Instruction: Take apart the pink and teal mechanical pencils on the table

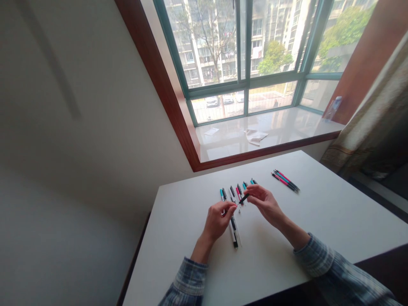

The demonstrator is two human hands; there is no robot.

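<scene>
Slim plastic pens (236,191) lay side by side in a loose row near the middle of a white desk (318,221), their upper ends showing teal, black and pink. The right hand (264,205) grasped a short black pen section (244,198) between thumb and fingertips, lifting it above the desk with its tip angled toward the left hand (218,221). The left hand was curled, its fingertips pinched together close to that black tip; whether it held a small part could not be told, since the fingers hid the spot. Beneath the left hand, a longer white-and-black pen (233,231) lay on the desk, while a bundle of pink and teal pens (285,181) sat well apart to the right. Each pen looked light and stiff, with a smooth barrel that might slip — probably best pinched at mid-barrel with the fingertips, though the thin plastic parts could be fragile. Plaid sleeves (314,255) ended partway along both forearms. Beyond the desk stretched a pale window sill (299,127) — a white cloth (256,137) lay on it.
</scene>
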